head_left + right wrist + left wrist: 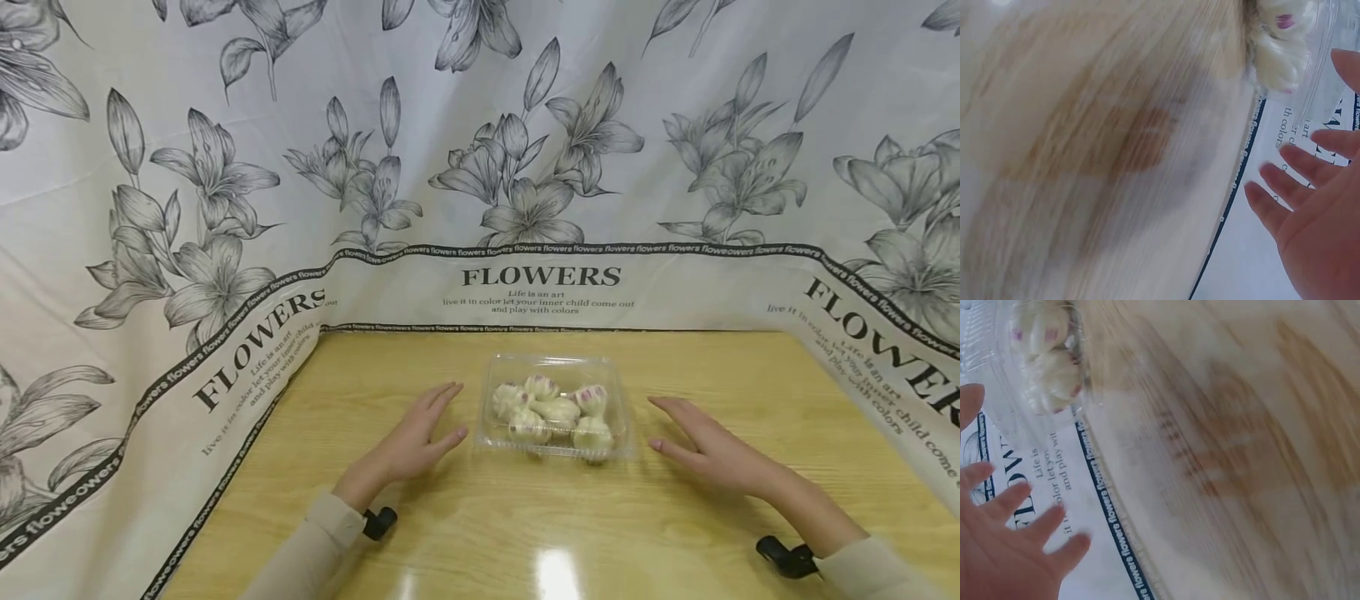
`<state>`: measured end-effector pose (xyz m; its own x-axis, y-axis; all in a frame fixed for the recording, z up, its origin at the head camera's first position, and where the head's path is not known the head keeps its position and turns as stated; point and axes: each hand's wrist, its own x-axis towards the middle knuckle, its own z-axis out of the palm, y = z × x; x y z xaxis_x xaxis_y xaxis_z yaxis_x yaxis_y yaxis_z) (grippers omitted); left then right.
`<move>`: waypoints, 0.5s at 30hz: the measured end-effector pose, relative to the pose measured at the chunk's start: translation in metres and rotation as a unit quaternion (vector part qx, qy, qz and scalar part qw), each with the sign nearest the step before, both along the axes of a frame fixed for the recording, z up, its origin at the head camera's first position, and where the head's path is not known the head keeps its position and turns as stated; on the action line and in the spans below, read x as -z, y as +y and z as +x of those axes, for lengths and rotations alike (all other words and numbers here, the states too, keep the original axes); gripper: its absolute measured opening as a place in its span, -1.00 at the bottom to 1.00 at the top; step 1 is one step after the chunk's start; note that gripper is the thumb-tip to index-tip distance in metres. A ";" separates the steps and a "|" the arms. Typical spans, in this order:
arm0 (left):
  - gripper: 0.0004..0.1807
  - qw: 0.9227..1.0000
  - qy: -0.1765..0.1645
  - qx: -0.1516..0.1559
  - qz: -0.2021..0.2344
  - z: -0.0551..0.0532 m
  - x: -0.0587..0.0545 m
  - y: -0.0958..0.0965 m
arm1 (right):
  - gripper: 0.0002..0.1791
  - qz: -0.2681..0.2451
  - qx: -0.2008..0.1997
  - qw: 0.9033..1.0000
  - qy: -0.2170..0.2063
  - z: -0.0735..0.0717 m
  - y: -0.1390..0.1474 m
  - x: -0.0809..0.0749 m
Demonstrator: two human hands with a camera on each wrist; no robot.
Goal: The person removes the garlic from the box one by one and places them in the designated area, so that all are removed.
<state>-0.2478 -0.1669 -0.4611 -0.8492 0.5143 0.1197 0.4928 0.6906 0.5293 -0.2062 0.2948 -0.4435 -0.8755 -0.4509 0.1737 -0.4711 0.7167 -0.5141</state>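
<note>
A clear plastic box [551,451] sits on the table between the two hands, holding several pale, rounded, wrapped-looking pieces [557,412] with pink-purple marks. To its left is my left hand [412,437], fingers extended and thumb apart, with a gap to the box. The right hand [716,454] mirrors it on the other side, also apart from the box and holding nothing. In the left wrist view, the spread left hand [1016,550] shows below the box's edge [997,381]. The right wrist view has the right hand [1322,219] near the box wall [1322,81], fingers spread.
The wooden table [450,533] has a glossy surface with light reflections at the front. A white cloth [375,292] printed with grey flowers and lettering borders it at the back and both sides. Each sleeve has a black wrist mount [380,523] beside it.
</note>
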 end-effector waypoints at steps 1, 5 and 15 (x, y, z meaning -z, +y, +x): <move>-0.22 1.000 -0.015 0.002 0.016 0.000 0.002 0.001 | -0.30 -0.006 -0.004 1.000 -0.006 0.001 -0.001 0.001; -0.27 0.994 -0.072 0.022 0.075 0.002 0.007 0.003 | -0.36 -0.023 -0.013 0.999 -0.038 0.005 -0.003 0.004; -0.45 0.979 -0.133 0.046 0.148 0.004 0.011 0.008 | -0.45 -0.052 -0.037 0.996 -0.057 0.008 -0.009 0.011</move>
<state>-0.2433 -0.1593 -0.4723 -0.8225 0.5660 0.0561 0.3633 0.4469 0.8175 -0.1987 0.2857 -0.4542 -0.8574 -0.4996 0.1237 -0.4547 0.6227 -0.6368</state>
